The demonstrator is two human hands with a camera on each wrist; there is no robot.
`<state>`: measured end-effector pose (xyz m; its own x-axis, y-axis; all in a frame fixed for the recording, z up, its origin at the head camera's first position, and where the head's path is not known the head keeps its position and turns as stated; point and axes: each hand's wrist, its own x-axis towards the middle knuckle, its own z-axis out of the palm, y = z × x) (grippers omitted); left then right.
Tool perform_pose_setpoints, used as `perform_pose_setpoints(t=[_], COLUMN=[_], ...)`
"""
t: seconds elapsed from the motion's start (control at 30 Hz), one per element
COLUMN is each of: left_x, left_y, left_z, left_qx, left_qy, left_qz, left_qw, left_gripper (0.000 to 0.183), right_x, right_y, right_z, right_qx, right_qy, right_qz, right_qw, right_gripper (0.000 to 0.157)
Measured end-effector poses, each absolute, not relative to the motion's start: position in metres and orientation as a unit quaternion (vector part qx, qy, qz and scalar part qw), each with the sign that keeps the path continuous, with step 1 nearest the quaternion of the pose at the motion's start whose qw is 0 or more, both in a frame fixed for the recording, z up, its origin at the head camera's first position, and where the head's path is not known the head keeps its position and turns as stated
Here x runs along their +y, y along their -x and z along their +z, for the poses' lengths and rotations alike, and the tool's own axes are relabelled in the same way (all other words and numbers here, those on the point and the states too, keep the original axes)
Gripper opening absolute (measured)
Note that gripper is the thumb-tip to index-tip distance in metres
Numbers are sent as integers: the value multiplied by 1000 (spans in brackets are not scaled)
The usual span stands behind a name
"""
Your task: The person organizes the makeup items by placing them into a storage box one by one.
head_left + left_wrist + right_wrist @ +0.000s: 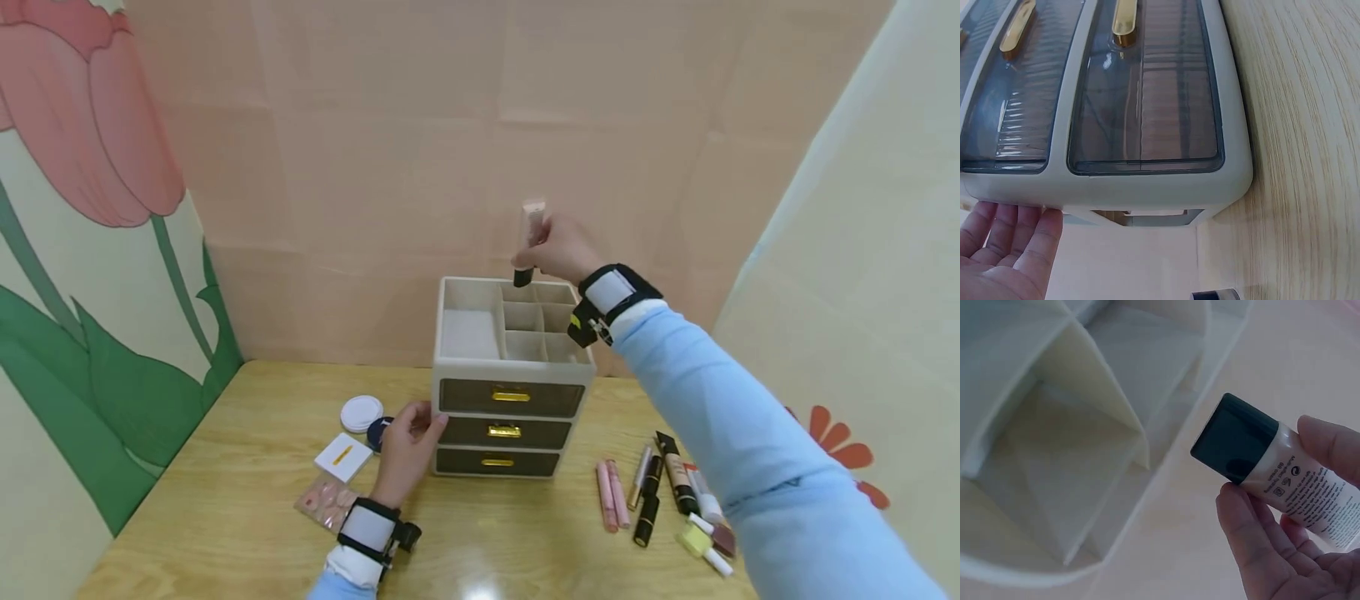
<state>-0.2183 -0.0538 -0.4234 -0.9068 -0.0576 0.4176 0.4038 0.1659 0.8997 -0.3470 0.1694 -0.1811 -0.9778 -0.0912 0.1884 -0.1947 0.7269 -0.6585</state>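
My right hand (568, 249) pinches a beige squeeze tube of BB cream (533, 220) between thumb and fingers, its black cap pointing down. In the head view it is over the back of a white makeup organizer (513, 367). The right wrist view shows the tube's black cap (1235, 437) apart from the organizer's dividers (1094, 359). My left hand (405, 457) rests its fingertips against the organizer's left side, low down, as the left wrist view also shows with the fingers (1038, 250) touching the side wall. The three dark drawers with gold handles are closed.
Left on the wooden table (247, 467) lie a white round compact (362, 412), a dark round case (377, 433), a white square box (342, 457) and a pink palette (327, 502). Right lie pink tubes (611, 496), black tubes (647, 500), a foundation tube (678, 475) and nail polish bottles (701, 542).
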Motion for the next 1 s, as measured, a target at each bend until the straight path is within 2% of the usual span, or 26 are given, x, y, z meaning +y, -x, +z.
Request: perform_pose_setpoints(t=[0.2,0.57,0.8,1.0], left_x=[-52,-52,-50,-51], left_y=[219,223,245,247], left_z=[-422,-423,-455,-457], left_qx=[-737,-736,-734,-730], left_qy=[121,127,122,129], left_qz=[-640,-637,-641,-642], left_qw=[183,191,187,198], left_gripper=[18,18,21,24], right_x=[164,150,153,155], right_y=[351,352,348,349], right_z=[-192,-209,-213,-214], right_qx=[-936,-940,-949,-955], right_qy=[-62,-25,-21,-20], right_qz=[338,332,308,291], right_qw=[75,70,64,56], right_gripper=[29,38,38,38])
